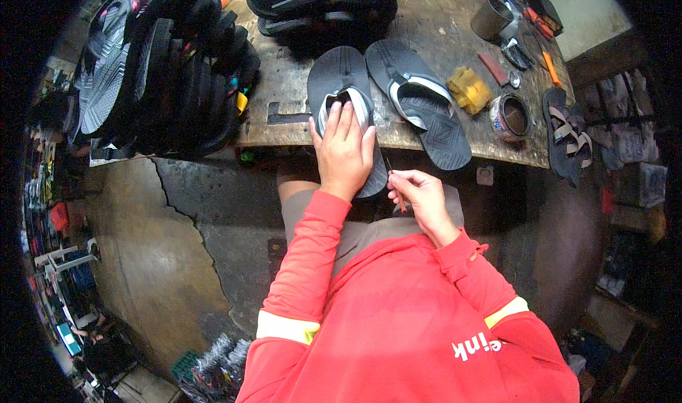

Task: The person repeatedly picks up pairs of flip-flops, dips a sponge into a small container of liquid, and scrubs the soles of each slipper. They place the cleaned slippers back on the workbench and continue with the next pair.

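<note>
My left hand [343,150] lies on a black flip-flop [338,64] with a white-and-grey strap, its fingers reaching into the strap opening and its thumb along the right side. The heel of that flip-flop sticks out past the table's front edge. Between the fingertips of my right hand [421,190] is a thin tool [402,206] with a reddish handle. Its dark, narrow tip points up beside the heel's right edge; whether it touches the sole I cannot tell. A second flip-flop [445,144] of the same look rests to the right, heel over the edge.
Stacked black sandals [106,88] crowd the left of the worn wooden table [426,8], with another pile [325,8] at the back. On the right are a yellow cloth or sponge [469,89], an open can [498,118], a metal cup [490,19] and a strapped sandal [565,142].
</note>
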